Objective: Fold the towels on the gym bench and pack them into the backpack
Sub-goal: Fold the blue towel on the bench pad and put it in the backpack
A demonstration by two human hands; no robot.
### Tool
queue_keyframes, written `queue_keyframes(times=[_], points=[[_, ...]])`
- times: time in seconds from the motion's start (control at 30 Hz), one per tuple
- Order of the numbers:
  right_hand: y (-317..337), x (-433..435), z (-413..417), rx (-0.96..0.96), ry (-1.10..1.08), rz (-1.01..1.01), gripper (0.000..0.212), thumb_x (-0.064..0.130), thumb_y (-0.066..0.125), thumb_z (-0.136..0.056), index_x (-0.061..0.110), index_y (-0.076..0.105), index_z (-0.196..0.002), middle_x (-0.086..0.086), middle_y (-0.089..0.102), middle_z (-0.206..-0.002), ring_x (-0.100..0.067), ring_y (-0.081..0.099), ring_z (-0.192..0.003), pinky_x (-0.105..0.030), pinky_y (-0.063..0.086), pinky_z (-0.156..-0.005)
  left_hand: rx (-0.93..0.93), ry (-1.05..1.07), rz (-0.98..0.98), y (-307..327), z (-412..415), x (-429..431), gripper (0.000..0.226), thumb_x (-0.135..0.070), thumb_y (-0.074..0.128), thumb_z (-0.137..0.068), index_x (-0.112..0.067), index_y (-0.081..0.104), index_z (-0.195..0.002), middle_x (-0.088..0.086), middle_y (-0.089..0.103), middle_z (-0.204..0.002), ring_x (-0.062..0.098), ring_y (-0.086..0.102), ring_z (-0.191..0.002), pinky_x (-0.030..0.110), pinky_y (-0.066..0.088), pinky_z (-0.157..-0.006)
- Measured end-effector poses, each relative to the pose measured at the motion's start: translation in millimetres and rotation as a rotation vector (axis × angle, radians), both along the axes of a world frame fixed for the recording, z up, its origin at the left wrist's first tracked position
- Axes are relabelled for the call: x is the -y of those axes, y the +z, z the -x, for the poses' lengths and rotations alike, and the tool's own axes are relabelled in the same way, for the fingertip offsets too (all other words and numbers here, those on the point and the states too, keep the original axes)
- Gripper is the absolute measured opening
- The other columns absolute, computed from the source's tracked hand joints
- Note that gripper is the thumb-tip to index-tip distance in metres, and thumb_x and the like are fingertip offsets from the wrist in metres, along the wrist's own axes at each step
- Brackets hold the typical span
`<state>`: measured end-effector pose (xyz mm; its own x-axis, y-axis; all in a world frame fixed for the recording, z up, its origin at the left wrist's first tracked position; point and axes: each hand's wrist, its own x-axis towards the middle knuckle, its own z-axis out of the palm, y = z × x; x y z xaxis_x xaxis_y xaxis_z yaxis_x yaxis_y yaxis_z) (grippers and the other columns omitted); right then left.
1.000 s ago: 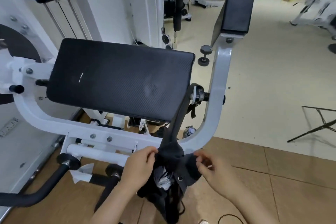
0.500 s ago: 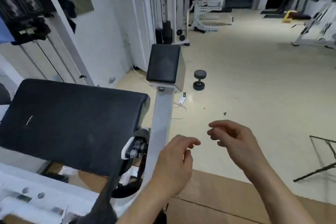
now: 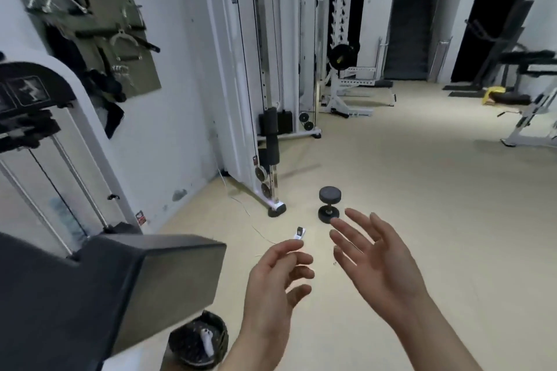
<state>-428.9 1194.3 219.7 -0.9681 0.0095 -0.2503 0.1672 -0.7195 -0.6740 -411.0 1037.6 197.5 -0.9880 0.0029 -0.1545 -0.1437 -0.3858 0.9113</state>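
Both my hands are raised in front of me over the floor and hold nothing. My left hand [image 3: 277, 283] has loosely bent fingers. My right hand [image 3: 373, 256] is spread with straight fingers. A black padded bench pad [image 3: 144, 283] fills the lower left, just left of my left hand. No towel and no backpack show in the head view.
A black dumbbell [image 3: 329, 204] lies on the beige floor beyond my hands, with a small white device [image 3: 300, 233] and a thin cable near it. A white cable machine [image 3: 265, 75] stands against the wall. A round black knob [image 3: 197, 340] sits below the pad. Other racks stand far right.
My hands let go of the black bag below the pad and rose empty. My view swung up and right, so the bag left the frame and the gym floor came in.
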Motion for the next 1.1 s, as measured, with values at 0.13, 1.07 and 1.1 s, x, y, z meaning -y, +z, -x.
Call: queue_keyframes(times=[0.13, 1.07, 1.1], points=[[17.2, -6.7, 99.8, -0.108, 0.054, -0.062, 0.039, 0.039, 0.049, -0.095, 0.015, 0.063, -0.122, -0.013, 0.069, -0.118, -0.025, 0.064, -0.113, -0.043, 0.047, -0.094, -0.076, 0.118, -0.059, 23.5, 100.0, -27.4, 0.021, -0.003, 0.046, -0.095, -0.006, 0.067, -0.099, 0.008, 0.065, -0.08, 0.017, 0.056, -0.068, 0.029, 0.042, -0.06], [56.5, 270.7, 665.0, -1.626, 0.598, -1.5, 0.061, 0.047, 0.041, -0.097, 0.041, 0.01, -0.149, 0.011, 0.012, -0.158, -0.011, 0.023, -0.141, -0.022, 0.031, -0.108, 0.186, 0.768, 1.852, 56.8, 523.2, 277.2, 0.049, -0.019, 0.039, -0.095, -0.028, 0.039, -0.143, -0.011, 0.039, -0.142, 0.01, 0.032, -0.131, 0.032, 0.036, -0.106], [65.7, 291.5, 675.3, -1.661, 0.576, -1.457, 0.061, 0.046, 0.041, -0.098, 0.041, 0.009, -0.15, 0.011, 0.012, -0.158, -0.011, 0.023, -0.14, -0.022, 0.029, -0.109, 0.209, 0.812, 1.883, 68.8, 529.5, 297.9, 0.049, -0.018, 0.04, -0.095, -0.026, 0.039, -0.143, -0.009, 0.039, -0.142, 0.012, 0.033, -0.131, 0.033, 0.038, -0.105]])
